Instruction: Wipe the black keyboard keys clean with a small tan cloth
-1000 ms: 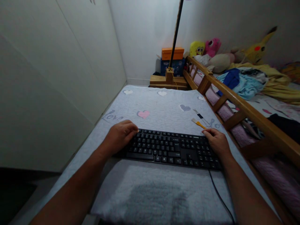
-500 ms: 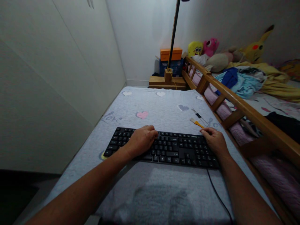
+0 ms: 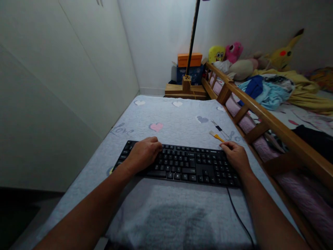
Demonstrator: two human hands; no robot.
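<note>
A black full-size computer keyboard point(image 3: 179, 163) lies flat on the bed cover, with its spacebar turned away from the usual side unclear to me. Over its left part rests my left hand point(image 3: 145, 152), fingers curled closed; whatever they hold, if anything, is hidden. At the right end my right hand point(image 3: 236, 157) grips the keyboard's far right corner between thumb and fingers. A black cable point(image 3: 238, 211) runs from under the near edge toward me. Just beyond the right hand lie a small brush point(image 3: 216, 136) with a yellow handle and a thin metal tool point(image 3: 220, 128) with a black band.
The keyboard lies on a pale blue cover point(image 3: 171, 114) printed with hearts. A wooden bed rail point(image 3: 270, 128) runs along the right, with clothes and plush toys behind it. White cabinet doors point(image 3: 65, 97) stand at the left. A wooden stand point(image 3: 186, 88) and boxes are at the back.
My left hand has slid leftward along the keyboard, uncovering more keys in the middle. The right hand keeps its hold on the right corner. The view has shifted slightly.
</note>
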